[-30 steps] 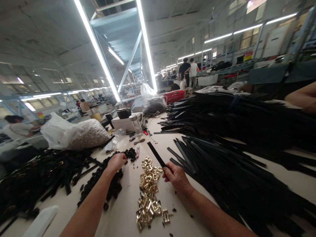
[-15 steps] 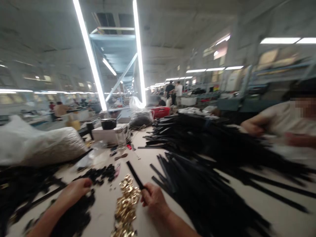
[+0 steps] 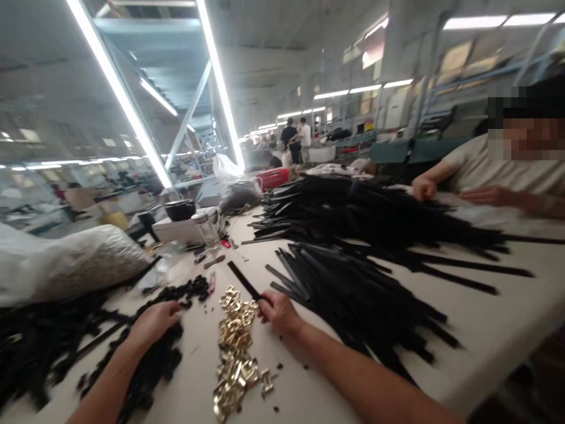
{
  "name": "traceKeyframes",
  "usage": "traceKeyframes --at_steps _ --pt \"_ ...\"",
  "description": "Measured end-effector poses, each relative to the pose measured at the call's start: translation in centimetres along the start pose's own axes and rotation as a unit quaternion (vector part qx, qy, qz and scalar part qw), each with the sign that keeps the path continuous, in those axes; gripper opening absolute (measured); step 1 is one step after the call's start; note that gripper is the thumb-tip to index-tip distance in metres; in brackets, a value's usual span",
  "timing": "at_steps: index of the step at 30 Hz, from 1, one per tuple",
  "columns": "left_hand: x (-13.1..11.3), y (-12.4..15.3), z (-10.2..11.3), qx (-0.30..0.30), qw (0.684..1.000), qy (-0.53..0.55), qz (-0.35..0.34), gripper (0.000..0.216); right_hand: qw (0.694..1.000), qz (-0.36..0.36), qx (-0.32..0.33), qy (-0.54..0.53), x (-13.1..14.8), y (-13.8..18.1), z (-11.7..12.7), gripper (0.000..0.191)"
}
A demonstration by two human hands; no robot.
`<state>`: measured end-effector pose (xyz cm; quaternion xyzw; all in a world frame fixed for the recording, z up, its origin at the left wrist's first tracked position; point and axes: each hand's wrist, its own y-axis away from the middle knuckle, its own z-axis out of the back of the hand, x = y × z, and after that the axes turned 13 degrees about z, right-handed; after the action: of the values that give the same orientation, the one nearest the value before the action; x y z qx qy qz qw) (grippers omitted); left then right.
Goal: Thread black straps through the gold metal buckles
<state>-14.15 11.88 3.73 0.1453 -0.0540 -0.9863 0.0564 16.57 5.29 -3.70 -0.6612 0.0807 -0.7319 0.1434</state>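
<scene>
My right hand (image 3: pixel 280 313) is closed on one end of a flat black strap (image 3: pixel 242 280), whose free end points up and to the left. Just left of that hand lies a heap of shiny gold metal buckles (image 3: pixel 236 347). My left hand (image 3: pixel 155 323) is over a pile of small black pieces (image 3: pixel 161 359), its fingers drawn together at the tips. Whatever those fingers may hold is too small and blurred to name. To the right of my right hand, a bundle of black straps (image 3: pixel 344 300) is spread on the pale table (image 3: pixel 335 383).
A larger strap bundle (image 3: pixel 353 206) lies farther back, near a co-worker's hands (image 3: pixel 481 195). At left rests a filled white plastic bag (image 3: pixel 97 259) beside dark strips (image 3: pixel 39 335). A glass jar (image 3: pixel 206 231), a black bowl (image 3: pixel 180 209) on a box, and a red container (image 3: pixel 271 178) stand behind.
The view has swung, so most things sit higher and farther left. My right hand still grips the strap. My left hand remains over the black pieces, fingertips together.
</scene>
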Motion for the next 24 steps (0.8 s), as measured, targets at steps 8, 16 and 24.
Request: traceKeyframes --at_steps 8,16,24 --pt "-3.7 -1.3 -2.2 0.048 0.996 0.028 -0.075 0.019 1.0 0.02 -0.009 -0.015 -0.4 0.0 0.2 0.023" --pt "-10.9 -0.7 -6.1 0.075 0.984 0.038 -0.156 0.021 0.996 -0.004 -0.055 -0.076 -0.5 -0.3 0.2 0.035" --pt "-14.0 0.4 -8.0 0.061 0.977 -0.012 -0.204 0.015 0.989 -0.037 -0.07 -0.123 -0.7 -0.6 0.3 0.045"
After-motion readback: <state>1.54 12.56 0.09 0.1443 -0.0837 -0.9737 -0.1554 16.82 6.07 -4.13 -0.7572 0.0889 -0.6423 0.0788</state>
